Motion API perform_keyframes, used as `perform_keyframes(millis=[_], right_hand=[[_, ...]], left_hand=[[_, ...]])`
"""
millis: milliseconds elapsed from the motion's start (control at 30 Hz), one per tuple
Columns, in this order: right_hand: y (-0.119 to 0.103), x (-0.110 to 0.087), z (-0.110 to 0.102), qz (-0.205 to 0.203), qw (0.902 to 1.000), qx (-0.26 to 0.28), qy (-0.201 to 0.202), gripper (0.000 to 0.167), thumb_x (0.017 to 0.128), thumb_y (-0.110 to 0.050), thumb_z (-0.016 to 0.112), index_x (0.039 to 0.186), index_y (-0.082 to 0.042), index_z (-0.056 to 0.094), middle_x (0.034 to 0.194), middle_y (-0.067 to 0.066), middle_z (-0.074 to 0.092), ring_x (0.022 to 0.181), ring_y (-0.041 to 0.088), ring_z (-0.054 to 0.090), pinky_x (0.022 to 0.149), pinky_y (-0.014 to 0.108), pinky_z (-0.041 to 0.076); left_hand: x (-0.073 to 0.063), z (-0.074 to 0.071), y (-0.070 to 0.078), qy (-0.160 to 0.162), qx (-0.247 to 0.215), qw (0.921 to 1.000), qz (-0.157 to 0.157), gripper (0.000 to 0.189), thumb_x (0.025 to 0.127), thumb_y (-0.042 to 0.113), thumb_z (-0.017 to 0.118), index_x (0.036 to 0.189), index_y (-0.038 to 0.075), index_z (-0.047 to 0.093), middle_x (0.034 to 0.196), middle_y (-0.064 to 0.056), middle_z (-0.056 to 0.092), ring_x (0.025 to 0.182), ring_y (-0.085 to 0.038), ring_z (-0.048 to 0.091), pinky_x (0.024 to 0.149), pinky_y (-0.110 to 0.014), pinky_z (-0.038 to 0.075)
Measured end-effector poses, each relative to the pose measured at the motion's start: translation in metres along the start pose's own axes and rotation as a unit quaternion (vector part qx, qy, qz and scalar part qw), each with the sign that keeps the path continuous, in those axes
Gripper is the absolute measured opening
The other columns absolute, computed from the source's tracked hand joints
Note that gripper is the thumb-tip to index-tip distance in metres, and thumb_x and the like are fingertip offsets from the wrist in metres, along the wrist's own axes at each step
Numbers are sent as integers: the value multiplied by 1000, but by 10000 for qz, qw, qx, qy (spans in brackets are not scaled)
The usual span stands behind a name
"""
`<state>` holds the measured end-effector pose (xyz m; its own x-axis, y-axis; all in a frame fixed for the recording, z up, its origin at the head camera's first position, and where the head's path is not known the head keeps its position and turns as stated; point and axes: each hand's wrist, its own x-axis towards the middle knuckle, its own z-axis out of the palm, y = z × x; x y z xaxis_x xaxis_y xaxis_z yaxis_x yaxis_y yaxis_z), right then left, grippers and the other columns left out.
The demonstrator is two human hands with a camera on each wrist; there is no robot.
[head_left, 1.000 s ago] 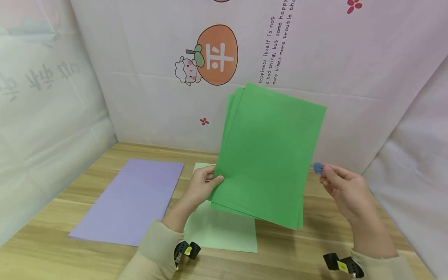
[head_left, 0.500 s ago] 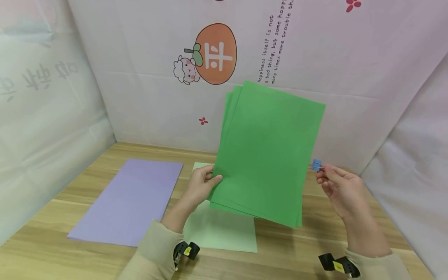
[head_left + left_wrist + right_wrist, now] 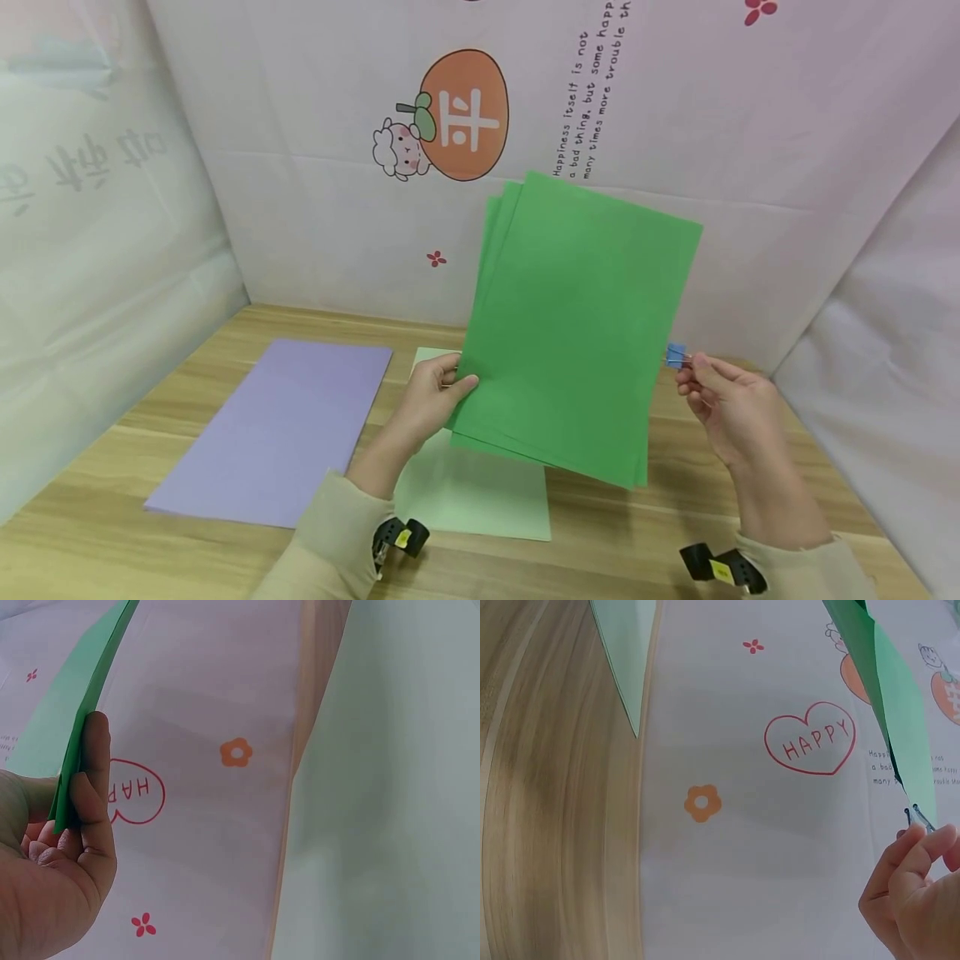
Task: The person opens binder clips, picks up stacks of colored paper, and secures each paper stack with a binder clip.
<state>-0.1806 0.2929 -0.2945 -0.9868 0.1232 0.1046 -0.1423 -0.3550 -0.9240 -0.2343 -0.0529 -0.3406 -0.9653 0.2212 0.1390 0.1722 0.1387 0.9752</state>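
Several green paper sheets [image 3: 577,333], slightly fanned, are held up off the table by my left hand [image 3: 431,396]. Its thumb lies on the front of their left edge and the fingers are behind, as the left wrist view also shows with the sheets [image 3: 79,727] between thumb and fingers. At the right edge of the sheets, my right hand [image 3: 738,408] pinches a blue binder clip [image 3: 676,356] by its wire handles. In the right wrist view the binder clip [image 3: 917,816] is close to the paper edge; whether it touches cannot be told.
Pale green paper [image 3: 472,500] lies on the wooden table [image 3: 600,550] below the held sheets, partly covered by them. Purple paper [image 3: 277,433] lies to its left. Printed white cloth [image 3: 322,225] stands behind and at both sides.
My right hand has moved slightly left, bringing the binder clip closer to the right edge of the green sheets. The left hand and the sheets have barely moved.
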Motion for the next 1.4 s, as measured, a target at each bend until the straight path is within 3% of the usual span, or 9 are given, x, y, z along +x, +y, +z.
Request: perform_keyframes(millis=[400, 667, 967, 1200, 1400], right_hand=[[4, 0, 3, -29, 10000, -7, 0, 13, 93, -14, 69, 91, -6, 79, 76, 3, 72, 66, 11, 67, 61, 17, 53], [9, 2, 4, -161, 9995, 53, -271, 14, 94, -12, 67, 91, -7, 79, 76, 2, 73, 67, 9, 68, 63, 15, 54], [9, 3, 2, -323, 9974, -64, -640, 19, 98, -10, 60, 95, -7, 78, 80, 1, 71, 71, 9, 66, 66, 15, 53], [9, 3, 0, -378, 9969, -140, -677, 22, 100, -9, 56, 97, -8, 78, 82, 1, 71, 74, 9, 66, 67, 15, 53], [7, 4, -4, -354, 9928, -299, -1101, 22, 102, -11, 53, 103, -8, 75, 89, 0, 71, 82, 8, 66, 73, 17, 55]], left_hand=[[2, 2, -4, -77, -37, 9999, 115, 32, 98, 5, 60, 130, 1, 62, 110, -21, 74, 86, -22, 74, 74, -36, 61], [-1, 2, -1, -179, -41, 9996, 202, 31, 98, 4, 59, 129, 0, 62, 108, -22, 73, 84, -20, 73, 74, -35, 60], [0, 1, -4, -644, -27, 9974, 325, 32, 101, 5, 53, 133, -1, 58, 109, -23, 72, 86, -22, 73, 76, -36, 60], [-2, 1, -3, -905, -141, 9954, 295, 34, 102, 4, 51, 135, -1, 55, 111, -25, 70, 89, -24, 73, 78, -37, 61], [-1, 3, -5, -1060, -108, 9936, 367, 35, 102, 3, 52, 136, -1, 54, 113, -25, 70, 92, -27, 73, 79, -37, 61]])
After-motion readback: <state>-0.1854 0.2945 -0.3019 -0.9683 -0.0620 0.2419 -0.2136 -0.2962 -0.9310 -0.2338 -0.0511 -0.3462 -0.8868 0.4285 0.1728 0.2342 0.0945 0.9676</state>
